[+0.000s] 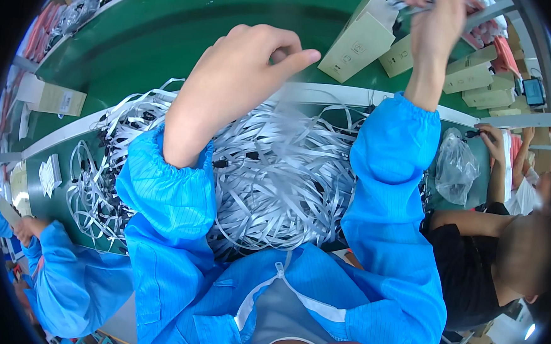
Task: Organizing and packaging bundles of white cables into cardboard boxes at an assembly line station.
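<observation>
Green surface (170, 33) is seen stretching across the view, with beige cartons (357, 46) set on it. A large tangled heap of white straps (275, 172) with dark clips is piled just below both raised arms in blue sleeves. The left hand (244, 69) is held above the heap, its grip pinched together, thumb against fingers. The right hand (437, 18) is raised higher, its grip closed on a thin strap end (404, 2) near the cartons. A clear plastic bag (455, 167) is seen beside a co-worker's hand (492, 138).
</observation>
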Tool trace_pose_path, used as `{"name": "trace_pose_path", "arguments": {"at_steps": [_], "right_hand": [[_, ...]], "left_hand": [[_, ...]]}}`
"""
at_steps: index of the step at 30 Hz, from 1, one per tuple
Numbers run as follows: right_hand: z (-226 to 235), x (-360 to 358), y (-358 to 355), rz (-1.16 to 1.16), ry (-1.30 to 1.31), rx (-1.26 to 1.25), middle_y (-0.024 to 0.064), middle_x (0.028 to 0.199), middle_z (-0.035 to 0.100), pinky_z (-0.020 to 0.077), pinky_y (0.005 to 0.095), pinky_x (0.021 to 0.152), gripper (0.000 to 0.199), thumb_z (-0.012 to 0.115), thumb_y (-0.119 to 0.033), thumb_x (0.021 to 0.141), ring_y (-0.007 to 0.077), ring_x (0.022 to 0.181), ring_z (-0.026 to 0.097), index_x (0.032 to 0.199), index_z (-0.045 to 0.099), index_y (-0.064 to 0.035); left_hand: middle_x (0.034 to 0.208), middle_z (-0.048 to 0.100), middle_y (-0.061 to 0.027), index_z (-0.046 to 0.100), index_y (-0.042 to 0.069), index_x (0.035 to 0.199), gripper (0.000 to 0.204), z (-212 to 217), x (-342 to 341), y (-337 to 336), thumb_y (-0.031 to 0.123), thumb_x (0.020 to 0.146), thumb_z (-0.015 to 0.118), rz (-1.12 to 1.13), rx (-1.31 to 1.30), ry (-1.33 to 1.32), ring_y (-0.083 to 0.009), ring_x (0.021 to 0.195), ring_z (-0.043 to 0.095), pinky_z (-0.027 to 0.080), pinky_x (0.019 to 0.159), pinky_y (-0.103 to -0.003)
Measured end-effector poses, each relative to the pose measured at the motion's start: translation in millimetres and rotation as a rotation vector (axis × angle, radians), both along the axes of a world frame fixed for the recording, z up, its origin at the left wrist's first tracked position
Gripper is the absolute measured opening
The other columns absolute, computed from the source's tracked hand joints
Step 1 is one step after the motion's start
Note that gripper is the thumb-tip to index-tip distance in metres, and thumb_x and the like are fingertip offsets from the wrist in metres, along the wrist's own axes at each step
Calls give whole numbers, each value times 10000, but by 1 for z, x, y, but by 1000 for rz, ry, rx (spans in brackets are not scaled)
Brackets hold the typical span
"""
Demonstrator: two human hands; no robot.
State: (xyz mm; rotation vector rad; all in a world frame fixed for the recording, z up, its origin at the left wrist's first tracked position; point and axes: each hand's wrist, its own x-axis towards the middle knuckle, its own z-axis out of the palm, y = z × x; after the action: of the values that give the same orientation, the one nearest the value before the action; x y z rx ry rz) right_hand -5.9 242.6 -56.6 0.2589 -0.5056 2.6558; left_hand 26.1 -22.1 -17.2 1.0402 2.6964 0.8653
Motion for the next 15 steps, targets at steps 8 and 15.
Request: {"name": "trace_pose_path", "arguments": {"at_steps": [8, 15], "right_hand": [[-18, -5, 15, -400, -237, 1251, -11, 839, 574, 431, 233, 625, 137, 615, -186, 1050, 69, 725, 531, 1064, 577, -55], [-8, 15, 25, -573, -275, 1520, 30, 745, 639, 459, 233, 604, 334, 606, -263, 1057, 82, 669, 587, 853, 640, -1]], "left_hand": [[744, 659, -129, 715, -24, 974, 355, 5, 0, -6, 325, 1005, 657, 40, -112, -6, -185, 632, 599, 462, 601, -339], [772, 673, -154, 720, -14, 996, 353, 0, 5, -10, 334, 998, 663, 75, -159, -69, -245, 664, 631, 485, 632, -369]]}}
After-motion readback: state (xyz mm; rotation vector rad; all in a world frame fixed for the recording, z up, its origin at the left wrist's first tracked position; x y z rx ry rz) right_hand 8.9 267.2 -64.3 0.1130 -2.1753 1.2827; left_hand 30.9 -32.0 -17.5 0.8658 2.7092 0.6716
